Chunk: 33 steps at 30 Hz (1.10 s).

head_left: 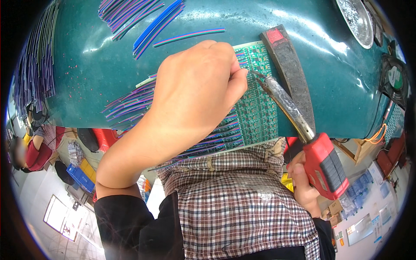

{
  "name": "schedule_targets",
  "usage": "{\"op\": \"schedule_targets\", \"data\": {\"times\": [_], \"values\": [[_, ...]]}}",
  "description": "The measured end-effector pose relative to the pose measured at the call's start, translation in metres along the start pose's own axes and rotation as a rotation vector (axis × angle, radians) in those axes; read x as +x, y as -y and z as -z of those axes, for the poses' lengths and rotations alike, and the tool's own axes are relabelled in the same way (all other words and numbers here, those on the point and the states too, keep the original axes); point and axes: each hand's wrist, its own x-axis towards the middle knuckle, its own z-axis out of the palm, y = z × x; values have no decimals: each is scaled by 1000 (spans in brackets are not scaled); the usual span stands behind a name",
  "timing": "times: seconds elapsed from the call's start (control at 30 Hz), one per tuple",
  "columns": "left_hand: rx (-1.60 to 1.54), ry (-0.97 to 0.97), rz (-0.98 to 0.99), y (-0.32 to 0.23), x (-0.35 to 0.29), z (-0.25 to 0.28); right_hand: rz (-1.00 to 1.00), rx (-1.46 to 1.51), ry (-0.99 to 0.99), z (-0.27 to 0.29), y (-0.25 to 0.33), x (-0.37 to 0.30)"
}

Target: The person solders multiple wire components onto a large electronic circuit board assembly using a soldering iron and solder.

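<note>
My left hand is closed in a pinch over the green circuit board, thumb and forefinger pressed together. Whatever sits between the fingertips is hidden. Its fingertips are close to the tip of a soldering iron with a red and black handle. Around that handle my right hand is wrapped, at the lower right of the board. Many thin multicoloured ribbon wires lie across the board's left part, running under my left hand and forearm. Rows of small dark components show on its right part.
A dark curved bar with a red patch lies along the board's right edge. Wire bundles and one separate strip rest farther back; more wires hang at far left. A metal dish and small fan stand right.
</note>
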Motion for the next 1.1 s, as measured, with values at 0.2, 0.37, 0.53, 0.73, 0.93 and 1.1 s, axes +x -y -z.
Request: {"op": "schedule_targets", "data": {"times": [0.2,0.37,0.53,0.73,0.93,1.1], "values": [[12,-12,-7,1,-1,-2,165,-378,-73,8,2,2],[21,-10,3,-1,-1,-2,65,19,-134,-2,3,3],[152,-198,-99,10,7,14,73,155,-140,-3,2,5],[163,-86,-149,35,26,28,48,252,-207,-10,7,8],[497,-156,-309,37,30,30,54,188,-164,-3,2,6],[135,-170,-67,-3,11,35,66,55,-167,0,-1,1]]}}
